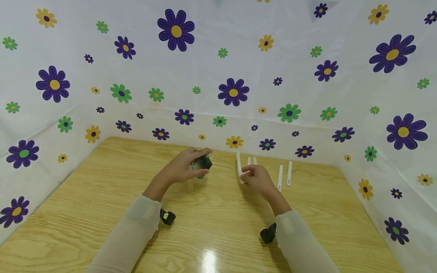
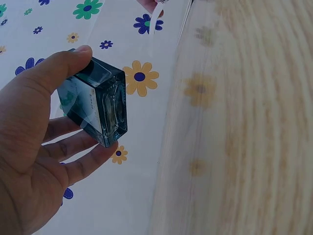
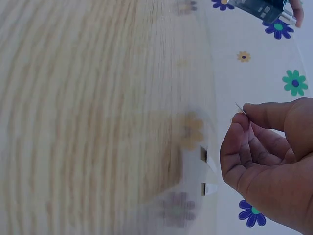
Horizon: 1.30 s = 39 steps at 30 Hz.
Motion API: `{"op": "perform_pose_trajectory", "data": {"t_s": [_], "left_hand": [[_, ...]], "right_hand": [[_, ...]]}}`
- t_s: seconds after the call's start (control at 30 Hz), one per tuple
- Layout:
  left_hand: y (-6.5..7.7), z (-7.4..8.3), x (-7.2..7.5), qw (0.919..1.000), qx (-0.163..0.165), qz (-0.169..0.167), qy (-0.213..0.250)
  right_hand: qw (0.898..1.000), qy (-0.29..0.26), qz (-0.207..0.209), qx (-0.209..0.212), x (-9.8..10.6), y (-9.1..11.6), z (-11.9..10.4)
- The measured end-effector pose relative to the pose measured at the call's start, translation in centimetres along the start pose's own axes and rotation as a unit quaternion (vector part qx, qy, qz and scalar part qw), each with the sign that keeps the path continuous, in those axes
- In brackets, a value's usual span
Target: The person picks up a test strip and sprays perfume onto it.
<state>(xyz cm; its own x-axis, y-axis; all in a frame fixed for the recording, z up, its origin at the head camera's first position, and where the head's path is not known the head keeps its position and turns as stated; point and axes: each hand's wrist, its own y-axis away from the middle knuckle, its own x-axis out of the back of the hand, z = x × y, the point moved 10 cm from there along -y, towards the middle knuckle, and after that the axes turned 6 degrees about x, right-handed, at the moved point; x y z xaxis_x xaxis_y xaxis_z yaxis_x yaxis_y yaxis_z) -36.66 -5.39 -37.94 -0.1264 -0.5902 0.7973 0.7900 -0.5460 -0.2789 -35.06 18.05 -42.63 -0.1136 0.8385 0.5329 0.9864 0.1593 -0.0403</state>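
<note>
My left hand (image 1: 181,167) grips a dark teal glass perfume bottle (image 1: 203,163) above the table, tilted on its side. In the left wrist view the thumb lies on one side of the bottle (image 2: 93,100) and the fingers on the other, its thick clear base facing outward. A silver neck (image 3: 287,18) shows at the bottle's end in the right wrist view. To the right, my right hand (image 1: 260,181) pinches a white paper test strip (image 1: 239,162) between thumb and fingertips; the strip stands up, apart from the bottle.
Two white strips (image 1: 255,161) lie just behind my right hand, partly hidden. Farther right lie two more strips (image 1: 280,177) with small print. The wooden table (image 1: 211,212) meets a white flowered cloth (image 1: 205,68) at the back and sides. Each wrist wears a black camera (image 1: 168,217).
</note>
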Motion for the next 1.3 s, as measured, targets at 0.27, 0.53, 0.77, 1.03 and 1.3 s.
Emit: {"op": "perform_pose_trajectory", "data": {"t_s": [0.27,0.53,0.77,1.03,1.3], "left_hand": [[0.0,0.1,-0.1,1.0000,0.000,-0.003,0.000],[0.0,0.0,-0.1,1.0000,0.004,-0.006,0.003],[0.1,0.0,-0.2,1.0000,0.006,-0.006,0.003],[0.0,-0.1,-0.3,1.0000,0.005,-0.008,-0.002],[-0.1,-0.2,-0.3,0.9999,0.007,-0.011,-0.001]], "right_hand": [[0.999,-0.003,0.013,-0.030,0.5,-0.6,1.4],[0.997,-0.027,0.022,-0.070,0.8,-1.0,2.4],[0.995,-0.051,0.016,-0.079,0.7,-1.0,2.8],[0.994,-0.065,0.013,-0.087,0.7,-1.1,3.2],[0.994,-0.071,0.010,-0.079,0.7,-1.1,3.0]]}}
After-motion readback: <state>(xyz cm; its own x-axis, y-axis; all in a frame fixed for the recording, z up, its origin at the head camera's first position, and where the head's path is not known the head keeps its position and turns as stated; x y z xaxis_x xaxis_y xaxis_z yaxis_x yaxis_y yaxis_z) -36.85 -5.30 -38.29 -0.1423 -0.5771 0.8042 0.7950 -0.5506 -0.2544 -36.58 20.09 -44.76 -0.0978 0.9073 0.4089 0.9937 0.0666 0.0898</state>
